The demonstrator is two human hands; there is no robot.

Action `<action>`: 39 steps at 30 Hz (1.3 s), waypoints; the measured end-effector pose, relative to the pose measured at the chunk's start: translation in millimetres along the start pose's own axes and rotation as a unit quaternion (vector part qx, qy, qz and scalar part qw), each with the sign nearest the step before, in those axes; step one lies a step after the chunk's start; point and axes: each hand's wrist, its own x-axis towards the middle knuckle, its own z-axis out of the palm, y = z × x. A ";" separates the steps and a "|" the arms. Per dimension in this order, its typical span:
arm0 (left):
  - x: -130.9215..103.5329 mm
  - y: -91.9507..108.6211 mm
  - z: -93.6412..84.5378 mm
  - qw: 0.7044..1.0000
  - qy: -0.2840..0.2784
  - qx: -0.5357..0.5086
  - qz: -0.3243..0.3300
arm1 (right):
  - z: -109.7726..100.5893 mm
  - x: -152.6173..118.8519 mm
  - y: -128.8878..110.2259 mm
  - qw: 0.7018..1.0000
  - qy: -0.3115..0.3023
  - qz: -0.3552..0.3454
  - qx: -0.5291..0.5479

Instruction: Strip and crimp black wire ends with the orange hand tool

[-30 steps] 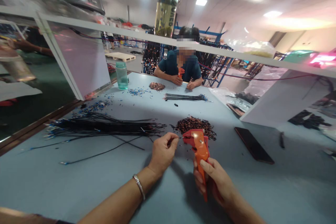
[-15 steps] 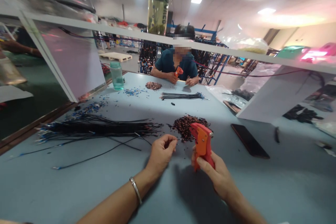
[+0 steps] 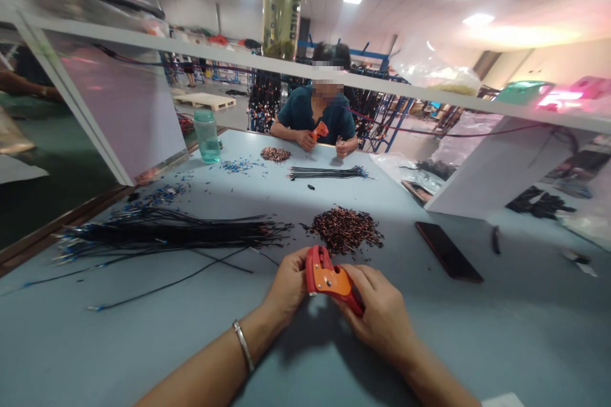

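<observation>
My right hand grips an orange and red wire stripper, its head turned left. At that head is my left hand, closed in a pinch on a thin black cable that runs back toward the bundle. The stripper hides my left fingertips and the cable's end, so I cannot tell whether the end lies in the jaws. Left of my hands lies a thick bundle of black cables with blue and silvery ends. Just beyond the stripper spreads a pile of short black and copper-coloured scraps.
A phone lies at the right. Farther back are a teal bottle, blue bits, a smaller scrap pile and a smaller cable bundle. Across the table a co-worker holds a similar orange tool. A white shelf bar crosses above.
The wire stripper has swung from upright to pointing left, moving with my right hand up against my left hand. My left hand keeps its pinch nearly in place. The view has shifted slightly.
</observation>
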 end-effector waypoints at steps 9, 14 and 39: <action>-0.1 -0.6 -0.1 1.000 -0.019 0.018 -0.006 | -1.9 1.8 1.1 1.000 0.008 0.003 -0.002; -0.9 -1.2 0.5 0.999 -0.027 0.017 -0.007 | -1.8 1.7 2.3 1.000 0.008 0.004 -0.001; -0.1 -4.4 0.8 0.995 -0.039 0.088 0.035 | 0.9 -2.9 6.5 0.999 -0.004 0.000 -0.042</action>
